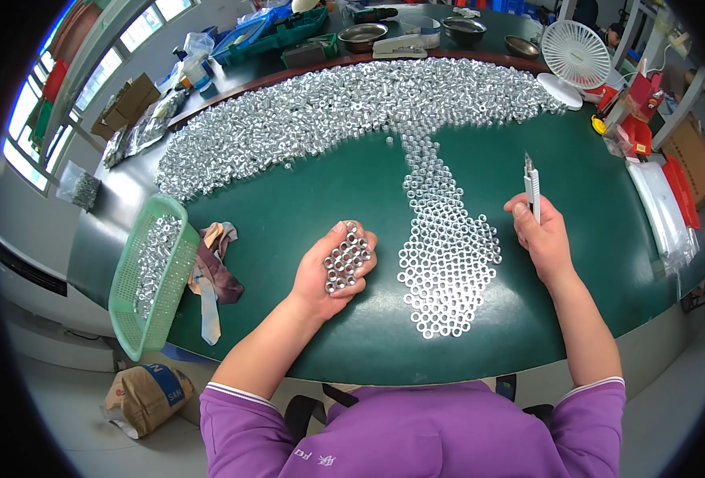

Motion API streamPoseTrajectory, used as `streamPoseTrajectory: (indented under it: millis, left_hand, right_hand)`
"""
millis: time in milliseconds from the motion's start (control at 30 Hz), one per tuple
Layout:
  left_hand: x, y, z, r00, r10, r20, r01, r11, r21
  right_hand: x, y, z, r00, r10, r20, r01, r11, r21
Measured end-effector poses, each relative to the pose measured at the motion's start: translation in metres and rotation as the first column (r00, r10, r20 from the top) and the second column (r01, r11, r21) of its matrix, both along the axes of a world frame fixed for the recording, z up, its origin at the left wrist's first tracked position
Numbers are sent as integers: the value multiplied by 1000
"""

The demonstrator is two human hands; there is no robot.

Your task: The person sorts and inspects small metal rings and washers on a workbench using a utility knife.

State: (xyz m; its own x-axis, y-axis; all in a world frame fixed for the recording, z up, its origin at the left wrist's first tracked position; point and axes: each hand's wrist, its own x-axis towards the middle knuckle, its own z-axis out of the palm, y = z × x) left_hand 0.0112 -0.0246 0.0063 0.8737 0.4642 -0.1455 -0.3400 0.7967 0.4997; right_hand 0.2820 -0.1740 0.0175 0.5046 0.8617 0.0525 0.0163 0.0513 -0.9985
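My left hand (321, 275) is closed around a bunch of metal nuts (347, 259), packed side by side with their holes facing up. In my right hand (542, 239) is a white utility knife (532, 190), held upright with its blade tip pointing away from me. Between the hands lies a flat patch of silvery nuts (448, 263), one layer deep, on the green tabletop (321, 342). A narrow trail links this patch to a large heap of the same metal parts (321, 107) curving across the far side.
A green plastic basket (179, 259) of metal parts stands at the left edge beside crumpled cloths (217, 267). At the far right are a white fan (575, 54), red bins (638, 135) and plastic bags (659, 207). Metal bowls (362, 33) and a scale (400, 48) stand behind the heap.
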Motion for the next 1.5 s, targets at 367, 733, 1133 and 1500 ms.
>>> streamPoseTrajectory:
  millis: [367,733,1133,1500]
  left_hand:
    - [1,-3,1,988,37,-149,-21,994,107]
    - [2,-7,4,974,73,-216,-29,979,202]
    - [1,-4,4,993,-89,-84,89,996,4]
    - [0,-3,2,997,-61,-38,59,996,-65]
  right_hand:
    - [-72,7,29,407,204,890,-222,967,-120]
    - [-103,23,39,192,158,969,-243,964,-108]
    - [-119,40,29,263,362,894,-385,889,-246]
    - [-108,44,16,742,492,456,-579,813,66]
